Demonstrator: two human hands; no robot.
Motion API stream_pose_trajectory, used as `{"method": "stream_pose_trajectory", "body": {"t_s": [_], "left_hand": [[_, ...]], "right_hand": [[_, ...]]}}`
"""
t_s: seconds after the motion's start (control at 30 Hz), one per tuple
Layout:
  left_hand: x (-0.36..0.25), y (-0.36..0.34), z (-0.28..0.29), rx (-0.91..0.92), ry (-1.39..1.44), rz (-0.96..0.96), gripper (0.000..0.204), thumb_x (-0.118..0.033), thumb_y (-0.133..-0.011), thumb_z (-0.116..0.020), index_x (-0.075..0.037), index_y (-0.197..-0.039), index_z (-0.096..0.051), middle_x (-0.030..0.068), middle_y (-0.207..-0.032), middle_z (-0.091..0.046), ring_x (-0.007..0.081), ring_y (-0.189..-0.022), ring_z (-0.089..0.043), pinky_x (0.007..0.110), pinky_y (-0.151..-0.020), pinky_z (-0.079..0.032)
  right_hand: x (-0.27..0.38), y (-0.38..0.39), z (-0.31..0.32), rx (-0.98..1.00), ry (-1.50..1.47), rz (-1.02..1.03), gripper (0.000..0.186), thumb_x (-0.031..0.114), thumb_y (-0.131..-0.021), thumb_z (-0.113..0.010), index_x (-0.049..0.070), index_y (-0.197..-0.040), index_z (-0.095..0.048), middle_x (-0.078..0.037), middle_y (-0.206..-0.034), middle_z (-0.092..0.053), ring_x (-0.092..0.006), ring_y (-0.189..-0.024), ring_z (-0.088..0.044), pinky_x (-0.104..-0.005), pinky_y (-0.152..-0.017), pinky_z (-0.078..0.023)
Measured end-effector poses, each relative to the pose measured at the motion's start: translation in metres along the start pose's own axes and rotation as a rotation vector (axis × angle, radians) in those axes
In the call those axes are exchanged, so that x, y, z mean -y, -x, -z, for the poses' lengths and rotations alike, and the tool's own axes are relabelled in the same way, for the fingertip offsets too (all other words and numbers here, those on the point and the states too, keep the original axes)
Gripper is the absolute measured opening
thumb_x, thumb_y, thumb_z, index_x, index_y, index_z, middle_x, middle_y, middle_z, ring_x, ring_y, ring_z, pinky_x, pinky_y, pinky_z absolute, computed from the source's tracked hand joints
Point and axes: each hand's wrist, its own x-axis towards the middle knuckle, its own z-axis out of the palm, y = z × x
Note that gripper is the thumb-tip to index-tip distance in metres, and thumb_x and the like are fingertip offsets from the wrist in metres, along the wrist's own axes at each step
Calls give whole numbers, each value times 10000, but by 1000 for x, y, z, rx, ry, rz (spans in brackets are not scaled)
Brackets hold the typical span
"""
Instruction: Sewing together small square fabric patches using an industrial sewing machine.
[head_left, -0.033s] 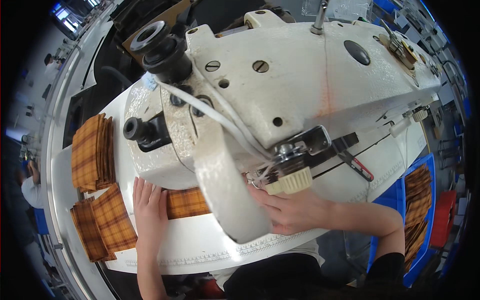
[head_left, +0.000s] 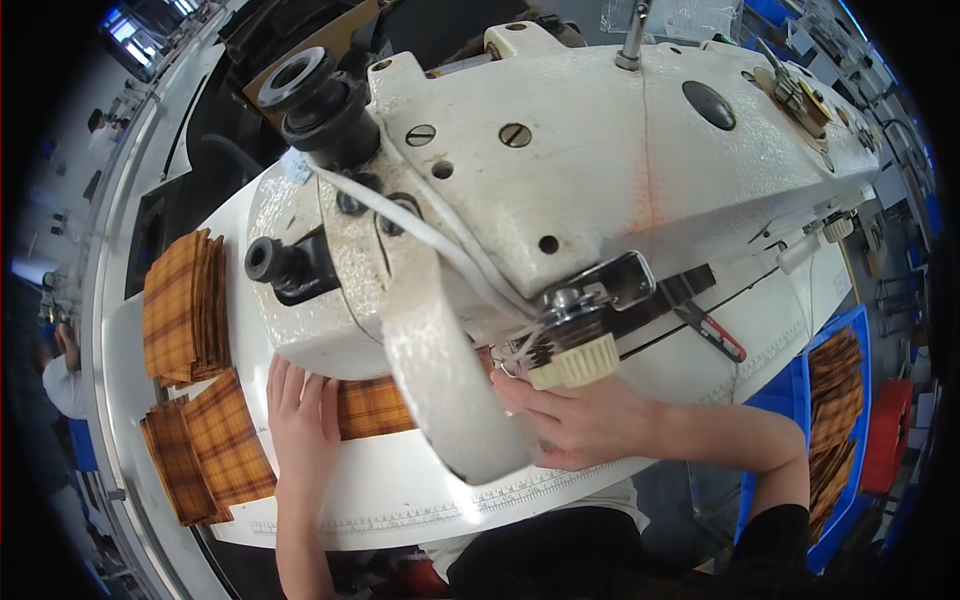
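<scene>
A strip of orange-brown plaid fabric [head_left: 375, 407] lies on the white bed [head_left: 385, 480] of a sewing machine [head_left: 590, 170]. My left hand [head_left: 303, 415] rests on the strip's left end, fingers extended and close together. Beside the needle area, my right hand [head_left: 580, 420] is closed at the fabric's right end; the machine's white curved arm [head_left: 450, 370] hides some of its fingers and the middle of the strip. Just above that hand sits a cream ribbed knob [head_left: 588, 360].
Stacked plaid pieces [head_left: 182, 310] stand at the left, with more plaid pieces [head_left: 230, 435] fanned below. Thread snips [head_left: 715, 335] with red-and-black handles lie right of the needle area. A blue bin [head_left: 860, 400] at the right holds plaid pieces. Other people work at the far left.
My left hand and the fabric have shifted very slightly to the right. The machine head appears a touch further left. My right hand stays almost in place.
</scene>
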Motion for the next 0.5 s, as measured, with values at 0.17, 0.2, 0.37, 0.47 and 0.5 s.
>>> {"method": "stream_pose_trajectory", "body": {"t_s": [0.17,0.2,0.37,0.47,0.5], "left_hand": [[-52,-10,-18,133,278,-311,308,52,-776,-691,-10,-1077,-683,142,-1085,-635,293,-969,-625,380,-822,-517],[-55,-8,-25,185,323,-390,341,55,-760,-693,-9,-1095,-683,136,-1119,-635,290,-1001,-628,377,-847,-521],[-64,-10,-29,263,428,-424,433,79,-710,-678,-14,-1132,-682,120,-1200,-628,283,-1097,-624,389,-906,-524],[-65,-14,-26,323,352,-435,493,94,-680,-664,-19,-1159,-676,119,-1209,-621,282,-1149,-607,399,-948,-509],[-64,-16,-27,319,385,-426,499,104,-682,-652,-22,-1164,-677,118,-1210,-620,279,-1145,-606,397,-946,-505]], "right_hand": [[-2,3,-4,-4,35,22,386,300,-864,-606,-52,-1020,-630,-88,-1048,-600,-227,-1022,-541,-356,-969,-404],[-2,3,-6,-7,25,15,384,300,-862,-607,-49,-1022,-631,-85,-1041,-600,-226,-1019,-540,-358,-967,-406],[-3,1,-5,-32,35,12,374,302,-855,-615,-29,-1028,-634,-79,-1006,-597,-226,-1010,-537,-360,-965,-408],[-5,-1,-3,-41,14,-21,333,291,-839,-626,-11,-977,-649,-82,-981,-591,-227,-1009,-535,-370,-949,-422],[-7,-1,-7,-61,22,-22,302,275,-823,-629,-6,-933,-651,-87,-971,-590,-228,-1003,-534,-376,-932,-432]]}}
